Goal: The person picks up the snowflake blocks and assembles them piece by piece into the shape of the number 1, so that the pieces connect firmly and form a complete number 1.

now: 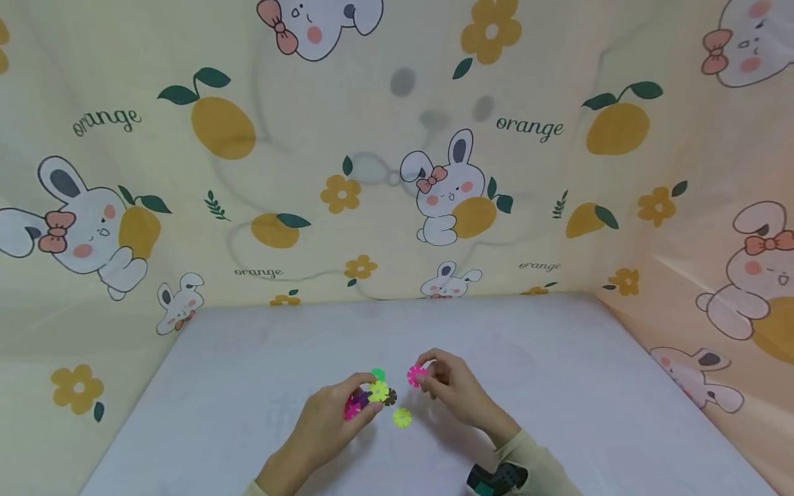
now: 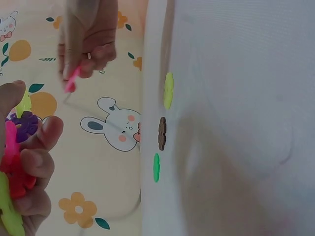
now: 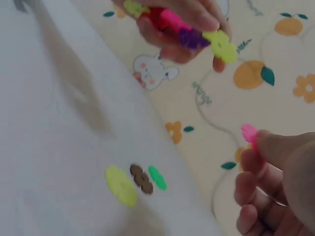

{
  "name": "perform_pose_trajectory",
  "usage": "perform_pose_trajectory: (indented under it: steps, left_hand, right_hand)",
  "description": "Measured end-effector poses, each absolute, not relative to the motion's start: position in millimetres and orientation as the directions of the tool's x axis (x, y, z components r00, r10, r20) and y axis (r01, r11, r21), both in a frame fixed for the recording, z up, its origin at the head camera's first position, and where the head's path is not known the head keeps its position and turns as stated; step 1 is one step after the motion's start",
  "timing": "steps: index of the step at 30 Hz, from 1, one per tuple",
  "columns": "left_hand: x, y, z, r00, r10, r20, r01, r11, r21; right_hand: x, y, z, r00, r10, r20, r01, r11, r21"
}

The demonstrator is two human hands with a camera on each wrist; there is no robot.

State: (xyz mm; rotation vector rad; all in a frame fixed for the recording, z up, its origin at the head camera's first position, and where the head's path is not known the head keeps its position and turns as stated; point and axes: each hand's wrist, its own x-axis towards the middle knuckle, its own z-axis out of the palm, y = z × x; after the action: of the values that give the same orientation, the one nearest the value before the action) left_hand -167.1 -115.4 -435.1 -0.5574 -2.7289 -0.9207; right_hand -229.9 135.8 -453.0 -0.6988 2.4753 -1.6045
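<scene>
My left hand [image 1: 325, 421] grips a row of notched plastic snowflake discs that look joined. A yellow disc [image 1: 378, 392] leads at the fingertips, followed by a purple disc [image 3: 192, 38] and a pink disc [image 3: 173, 19]. A red disc [image 2: 19, 179] and another yellow disc [image 2: 9, 211] sit deeper in the palm. To the right, my right hand [image 1: 457, 387] pinches a single pink disc [image 1: 413, 375] between thumb and finger, apart from the row. Below the hands, a yellow disc [image 1: 402, 417], a brown disc [image 3: 141, 179] and a green disc [image 3: 157, 177] lie on the table.
The white table [image 1: 527, 344] extends around the hands. A patterned cloth [image 1: 384, 227] with rabbits and oranges hangs behind it and along both sides. A dark device [image 1: 497, 478] is strapped at the right wrist, over a beige sleeve [image 1: 536, 465].
</scene>
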Motion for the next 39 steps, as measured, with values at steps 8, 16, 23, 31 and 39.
perform_pose_trajectory:
  steps: [8,16,23,31,39]
  left_hand:
    - [-167,-115,-437,-0.901,0.292,0.32,0.427,0.722,0.544]
    - [-168,-113,-435,-0.902,0.295,0.316,0.428,0.712,0.557]
    - [-170,-112,-430,-0.902,0.3,0.31,0.428,0.711,0.558]
    - [-168,-112,-430,-0.905,0.306,0.296,0.424,0.702,0.572]
    - [-167,-115,-433,-0.904,0.301,0.302,0.425,0.709,0.563]
  right_hand:
    - [-223,128,-442,-0.886,-0.411,0.215,-0.329,0.232,-0.915]
    - [-215,122,-435,-0.86,-0.46,0.22,-0.345,0.207,-0.916]
    - [-210,122,-434,-0.847,-0.469,0.249,-0.371,0.186,-0.91]
    - [-207,118,-434,-0.835,-0.478,0.273,-0.393,0.171,-0.903]
    - [-206,114,-433,-0.849,-0.474,0.232,-0.363,0.205,-0.909]
